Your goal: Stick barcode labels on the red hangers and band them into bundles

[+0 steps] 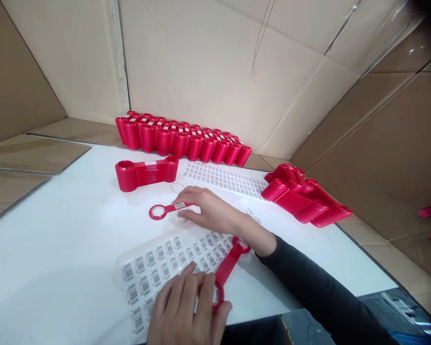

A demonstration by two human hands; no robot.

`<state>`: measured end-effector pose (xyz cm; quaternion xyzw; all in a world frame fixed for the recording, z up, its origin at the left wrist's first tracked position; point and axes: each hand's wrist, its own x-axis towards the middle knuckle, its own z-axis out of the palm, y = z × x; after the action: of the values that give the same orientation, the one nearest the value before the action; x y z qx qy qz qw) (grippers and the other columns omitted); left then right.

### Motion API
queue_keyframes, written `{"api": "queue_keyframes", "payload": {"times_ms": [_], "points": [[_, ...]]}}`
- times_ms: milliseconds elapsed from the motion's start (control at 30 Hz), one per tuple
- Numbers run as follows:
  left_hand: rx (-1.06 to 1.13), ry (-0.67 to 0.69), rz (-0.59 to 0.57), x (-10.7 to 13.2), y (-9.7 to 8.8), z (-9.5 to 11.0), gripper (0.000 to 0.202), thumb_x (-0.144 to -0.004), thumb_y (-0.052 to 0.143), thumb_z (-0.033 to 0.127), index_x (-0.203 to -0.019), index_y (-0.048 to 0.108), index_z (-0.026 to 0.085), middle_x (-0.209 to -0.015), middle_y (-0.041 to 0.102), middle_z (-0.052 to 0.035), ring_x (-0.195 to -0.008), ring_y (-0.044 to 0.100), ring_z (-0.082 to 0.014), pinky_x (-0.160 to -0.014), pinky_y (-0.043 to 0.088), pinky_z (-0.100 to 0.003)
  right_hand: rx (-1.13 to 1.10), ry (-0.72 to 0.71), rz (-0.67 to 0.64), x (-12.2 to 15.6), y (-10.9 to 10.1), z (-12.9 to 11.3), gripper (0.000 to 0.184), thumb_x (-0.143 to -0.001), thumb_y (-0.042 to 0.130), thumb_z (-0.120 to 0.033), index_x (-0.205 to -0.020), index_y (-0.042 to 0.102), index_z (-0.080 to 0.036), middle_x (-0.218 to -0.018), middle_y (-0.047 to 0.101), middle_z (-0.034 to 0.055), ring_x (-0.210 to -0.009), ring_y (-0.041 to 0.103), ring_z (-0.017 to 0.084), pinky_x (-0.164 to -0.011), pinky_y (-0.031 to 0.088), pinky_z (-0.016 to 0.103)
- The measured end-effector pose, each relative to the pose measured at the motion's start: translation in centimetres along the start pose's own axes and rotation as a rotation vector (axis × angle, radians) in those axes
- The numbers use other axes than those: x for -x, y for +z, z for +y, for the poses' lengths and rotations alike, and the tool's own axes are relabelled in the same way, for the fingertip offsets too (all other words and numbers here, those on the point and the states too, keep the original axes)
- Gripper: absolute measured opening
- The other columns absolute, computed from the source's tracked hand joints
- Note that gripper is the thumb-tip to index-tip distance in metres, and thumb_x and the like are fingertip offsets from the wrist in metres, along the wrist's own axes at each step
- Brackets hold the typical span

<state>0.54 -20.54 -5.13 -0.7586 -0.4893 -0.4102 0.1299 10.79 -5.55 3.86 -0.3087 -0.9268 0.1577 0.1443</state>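
In the head view, my right hand (pixel 210 208) reaches across the table, thumb and fingers closed on the handle of a red plastic ring wrench (pixel 158 212). This wrench carries a white barcode label (pixel 179 206) and lies flat or nearly so. Low in the picture, my left hand (pixel 183 306) is curled around the near ring of more red wrenches (pixel 228 268), which slant away toward my right forearm. Its fingers partly cover a barcode label sheet (pixel 154 263) under them. How many wrenches the left hand holds is hidden.
A neat stack of labelled red wrenches (pixel 147 175) stands at left, beside a rubber band (pixel 177 188). Long rows of red stacks (pixel 181 143) line the cardboard wall (pixel 208 62). Another label sheet (pixel 222 178) lies before them. Banded red bundles (pixel 305 196) sit at right.
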Motion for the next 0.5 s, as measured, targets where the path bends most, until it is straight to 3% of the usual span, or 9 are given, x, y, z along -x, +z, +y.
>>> {"api": "queue_keyframes", "payload": {"times_ms": [133,500], "points": [[0.009,-0.010,-0.006,-0.1,0.1,0.1,0.019,-0.083,0.054,0.028,-0.095,0.062,0.016,-0.088,0.065,-0.0041,-0.093,0.059,-0.0201,-0.082,0.038,-0.032,-0.059,-0.094,-0.111,1.5,0.2,-1.9,0.019,-0.085,0.054,-0.023,-0.100,0.063,-0.015,-0.104,0.063,0.0058,-0.096,0.056,0.015,-0.086,0.044,0.026],[0.002,-0.006,0.004,0.1,-0.1,0.1,0.019,-0.082,0.054,0.027,-0.095,0.062,0.016,-0.088,0.064,-0.0055,-0.092,0.059,-0.0205,-0.080,0.039,-0.032,0.094,-0.163,-0.020,2.8,2.4,-2.3,0.015,-0.087,0.047,-0.017,-0.088,0.061,-0.015,-0.097,0.063,0.0054,-0.088,0.054,0.016,-0.080,0.043,0.030]]}}
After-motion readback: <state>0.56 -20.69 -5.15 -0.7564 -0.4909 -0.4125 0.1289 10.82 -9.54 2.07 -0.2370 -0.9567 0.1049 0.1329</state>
